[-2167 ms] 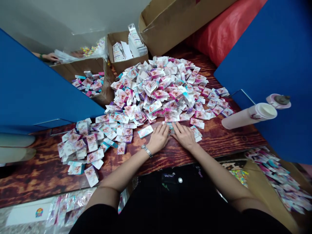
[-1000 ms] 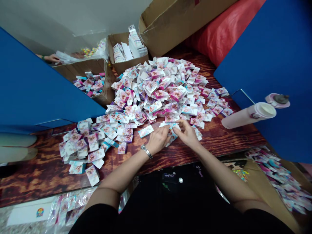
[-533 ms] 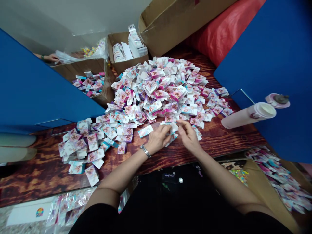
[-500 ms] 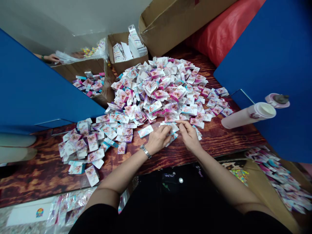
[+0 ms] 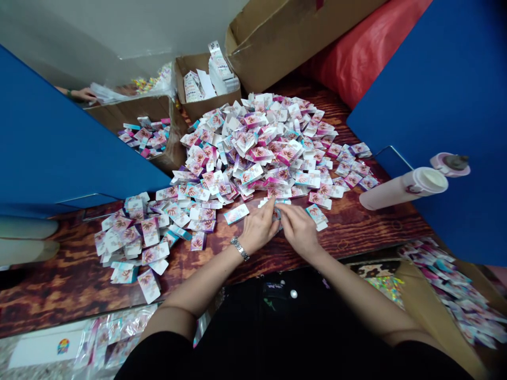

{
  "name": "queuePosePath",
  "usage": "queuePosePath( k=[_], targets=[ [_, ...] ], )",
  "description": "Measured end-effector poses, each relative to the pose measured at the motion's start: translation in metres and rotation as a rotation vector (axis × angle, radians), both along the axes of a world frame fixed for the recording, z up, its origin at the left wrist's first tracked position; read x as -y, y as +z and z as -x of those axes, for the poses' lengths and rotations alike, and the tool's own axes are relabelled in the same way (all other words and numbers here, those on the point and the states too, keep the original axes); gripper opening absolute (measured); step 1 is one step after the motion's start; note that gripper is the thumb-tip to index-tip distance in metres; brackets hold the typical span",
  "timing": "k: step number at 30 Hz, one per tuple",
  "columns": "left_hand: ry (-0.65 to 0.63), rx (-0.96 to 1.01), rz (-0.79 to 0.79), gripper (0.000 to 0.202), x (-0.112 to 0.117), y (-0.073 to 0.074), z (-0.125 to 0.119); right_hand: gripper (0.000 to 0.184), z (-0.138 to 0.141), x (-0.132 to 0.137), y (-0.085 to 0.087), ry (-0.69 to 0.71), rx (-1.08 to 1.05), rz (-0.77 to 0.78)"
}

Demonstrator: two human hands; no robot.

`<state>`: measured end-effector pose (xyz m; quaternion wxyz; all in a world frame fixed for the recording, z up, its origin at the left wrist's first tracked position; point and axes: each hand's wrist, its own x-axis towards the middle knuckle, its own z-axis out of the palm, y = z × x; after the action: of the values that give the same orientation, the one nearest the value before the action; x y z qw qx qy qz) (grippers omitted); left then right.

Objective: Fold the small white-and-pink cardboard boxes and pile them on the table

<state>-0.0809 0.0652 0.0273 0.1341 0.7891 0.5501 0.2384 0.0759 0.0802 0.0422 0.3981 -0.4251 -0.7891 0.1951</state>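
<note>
Mid-frame, the left hand point(image 5: 257, 230) and right hand point(image 5: 300, 230) meet, fingers bent, over a mostly hidden carton point(image 5: 284, 201), perhaps to steady it; I can't tell whether either pinches it. The pile point(image 5: 257, 142) lies just above, seemingly for easy reach, on a wood-patterned table point(image 5: 364, 227) between blue panels point(image 5: 59, 137).

Carton point(image 5: 284, 201), frame centre, partly hidden behind left hand point(image 5: 259, 226) and right hand point(image 5: 298, 227); red sack point(image 5: 368, 53), upper right, cut by top edge.
</note>
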Motion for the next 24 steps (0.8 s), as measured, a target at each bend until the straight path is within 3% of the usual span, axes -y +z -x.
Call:
queuePosePath(
  k=[3, 5, 8, 11, 16, 19, 21, 24],
  targets=[
    [0.011, -0.019, -0.002, 0.067, -0.001, 0.003, -0.002, 0.035, 0.004, 0.008, -0.009, 0.02, 0.035, -0.153],
    [0.022, -0.065, 0.025, 0.067, 0.001, 0.006, -0.003, 0.036, 0.004, 0.01, -0.015, 0.024, 0.02, -0.138],
    [0.022, -0.203, 0.12, 0.067, 0.001, 0.01, -0.001, 0.034, -0.001, 0.007, -0.019, 0.041, -0.036, 0.059],
    [0.04, -0.341, 0.148, 0.065, -0.013, 0.022, 0.015, 0.033, -0.011, -0.004, -0.022, 0.065, -0.074, 0.249],
    [0.329, -0.316, -0.136, 0.07, -0.064, 0.059, 0.07, 0.03, -0.032, -0.033, -0.039, -0.019, 0.103, 0.204],
    [0.348, -0.239, -0.352, 0.076, -0.079, 0.073, 0.085, 0.037, -0.04, -0.044, -0.051, 0.051, 0.337, 0.247],
    [0.28, -0.185, -0.425, 0.07, -0.074, 0.071, 0.079, 0.048, -0.042, -0.044, -0.055, 0.163, 0.492, 0.238],
    [0.096, -0.107, -0.408, 0.053, -0.05, 0.05, 0.052, 0.062, -0.04, -0.041, -0.053, 0.219, 0.688, 0.191]
  ],
)
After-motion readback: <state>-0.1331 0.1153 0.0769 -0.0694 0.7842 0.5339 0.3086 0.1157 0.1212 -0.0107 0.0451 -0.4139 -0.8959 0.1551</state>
